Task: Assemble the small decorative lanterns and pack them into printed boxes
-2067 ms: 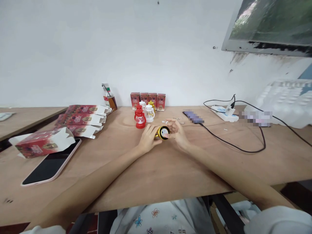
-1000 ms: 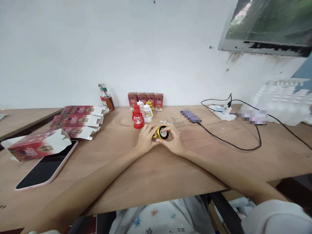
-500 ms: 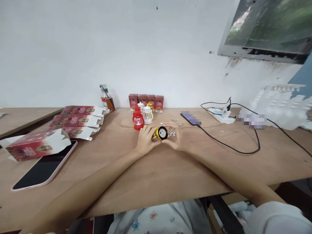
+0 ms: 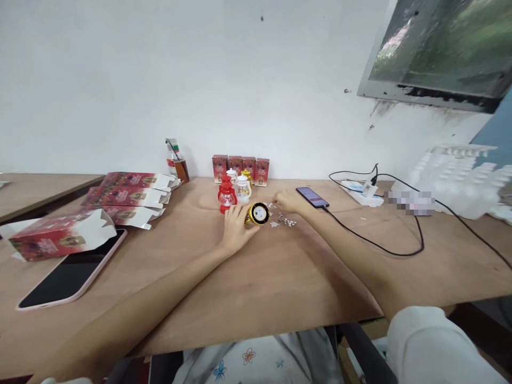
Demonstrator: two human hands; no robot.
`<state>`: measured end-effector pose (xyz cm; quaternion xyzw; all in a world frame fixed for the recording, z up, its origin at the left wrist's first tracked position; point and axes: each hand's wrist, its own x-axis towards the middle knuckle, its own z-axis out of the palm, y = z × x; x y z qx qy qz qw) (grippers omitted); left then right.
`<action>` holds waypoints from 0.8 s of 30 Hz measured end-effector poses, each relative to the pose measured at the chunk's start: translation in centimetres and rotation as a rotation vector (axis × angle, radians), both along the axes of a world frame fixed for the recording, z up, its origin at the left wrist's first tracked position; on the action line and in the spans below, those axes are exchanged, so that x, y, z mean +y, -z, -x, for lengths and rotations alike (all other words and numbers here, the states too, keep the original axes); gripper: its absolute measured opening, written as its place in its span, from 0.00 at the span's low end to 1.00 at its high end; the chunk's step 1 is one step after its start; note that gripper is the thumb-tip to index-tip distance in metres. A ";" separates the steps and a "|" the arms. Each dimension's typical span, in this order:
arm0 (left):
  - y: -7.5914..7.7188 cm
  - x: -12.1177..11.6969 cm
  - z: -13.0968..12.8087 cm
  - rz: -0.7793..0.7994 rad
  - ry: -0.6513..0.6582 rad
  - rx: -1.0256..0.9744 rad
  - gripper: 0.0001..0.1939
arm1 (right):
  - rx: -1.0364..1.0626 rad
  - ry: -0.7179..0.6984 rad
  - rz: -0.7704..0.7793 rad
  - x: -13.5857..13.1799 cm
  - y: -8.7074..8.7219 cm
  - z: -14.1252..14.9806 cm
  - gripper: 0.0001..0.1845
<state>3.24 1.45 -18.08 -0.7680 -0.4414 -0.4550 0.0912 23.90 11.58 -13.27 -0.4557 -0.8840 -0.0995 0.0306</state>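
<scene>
My left hand (image 4: 236,228) is closed round a small gold lantern (image 4: 248,217), which lies tilted so that its round black-rimmed base with a white centre faces me. Farther right, my right hand (image 4: 287,201) reaches down to the tabletop with its fingers drawn together; whatever they pinch is hidden. Several small silvery discs (image 4: 288,222) lie scattered just below that hand. Just beyond my left hand stand a red lantern (image 4: 226,196) and a white lantern (image 4: 242,188), with another white one and a gold one partly hidden behind.
Several red printed boxes (image 4: 262,172) line the wall. Flattened cartons (image 4: 128,197) and a pink-edged phone (image 4: 72,274) lie left, near a bottle (image 4: 178,166). To the right are a second phone (image 4: 312,197) on a black cable, a power strip (image 4: 362,193) and stacked white trays (image 4: 460,176).
My right hand has left the lantern's side and moved away from me to the tabletop, uncovering the discs. My left hand still holds the gold lantern, shifted slightly left.
</scene>
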 end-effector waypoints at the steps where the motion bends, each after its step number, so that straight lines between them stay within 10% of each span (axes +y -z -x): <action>1: 0.0 0.0 0.0 0.001 -0.001 0.005 0.25 | -0.039 -0.005 -0.006 0.2 0.1 0.4 0.14; 24: 0.0 -0.1 0.0 0.003 0.029 0.072 0.25 | -0.177 -0.070 -0.120 -0.1 0.1 2.2 0.20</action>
